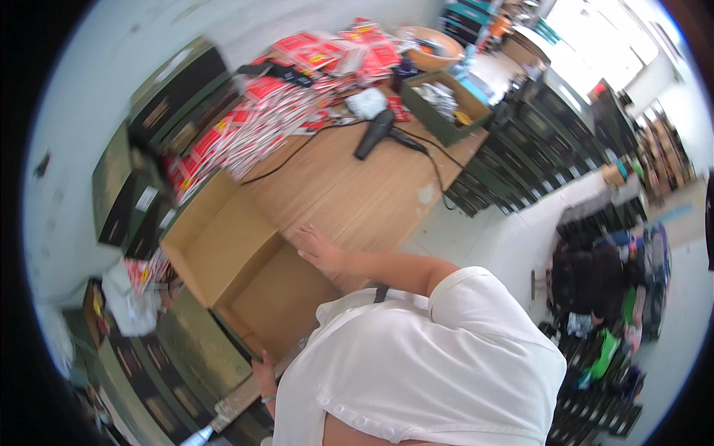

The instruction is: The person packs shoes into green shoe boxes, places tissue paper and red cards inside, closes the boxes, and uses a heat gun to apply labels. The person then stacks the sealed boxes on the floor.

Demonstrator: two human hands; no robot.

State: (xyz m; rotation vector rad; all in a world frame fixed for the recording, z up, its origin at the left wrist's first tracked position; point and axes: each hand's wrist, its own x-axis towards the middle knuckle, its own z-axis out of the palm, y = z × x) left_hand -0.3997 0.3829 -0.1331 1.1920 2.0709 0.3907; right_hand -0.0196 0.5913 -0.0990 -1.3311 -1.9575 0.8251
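An open brown cardboard box [223,245] lies on the wooden table [357,193], its inside empty. My right hand [320,249] rests flat on the box's far edge where it meets the table, fingers spread and holding nothing. At the bottom, my left hand [264,375], with a band on its wrist, is closed around the near flap of the box. My white shirt [424,364] hides the lower right part of the box.
A heap of red packets [290,97] covers the far left of the table. A black heat gun [374,134] with its cable, a dark green carton [446,104] and a wooden bowl [435,48] stand behind. Dark boxes [167,100] line the wall; bags [602,290] lie on the floor.
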